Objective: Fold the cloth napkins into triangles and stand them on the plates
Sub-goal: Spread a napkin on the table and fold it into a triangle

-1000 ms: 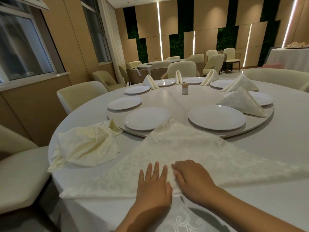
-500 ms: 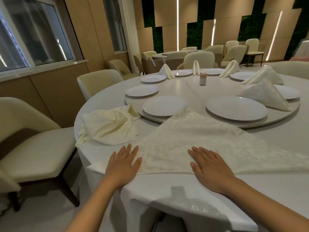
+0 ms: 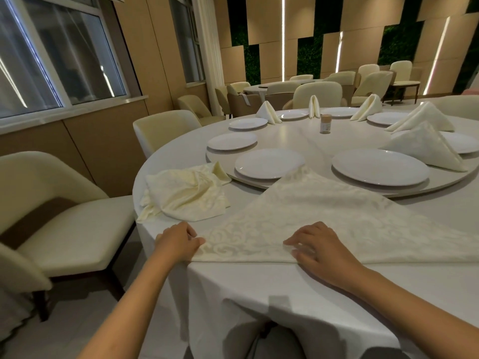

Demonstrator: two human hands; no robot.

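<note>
Where the fingers (image 3: 193,238) of the left hand (image 3: 176,242) curl, low and left of centre in the frame, they pinch the left corner of the flat napkin (image 3: 311,216). Right of them the right hand (image 3: 318,248) lies on the napkin's near folded edge, its fingers (image 3: 294,242) bent and slightly spread, tips pressing the cloth down rather than gripping it. This napkin is folded into a wide triangle, spread on the round counter (image 3: 427,281); its apex reaches up onto the turntable (image 3: 298,141) between two bare plates, the left plate (image 3: 269,163) and the right plate (image 3: 379,169). Left of centre, just beside the napkin, a crumpled pile of napkins (image 3: 185,195) sits near the counter's rim. Toward the upper right, folded triangles stand on plates, the nearest standing napkin (image 3: 427,147) just beyond the right plate. A small jar (image 3: 325,123) stands mid-turntable. Cream chairs (image 3: 62,224) fill the left of the frame.
</note>
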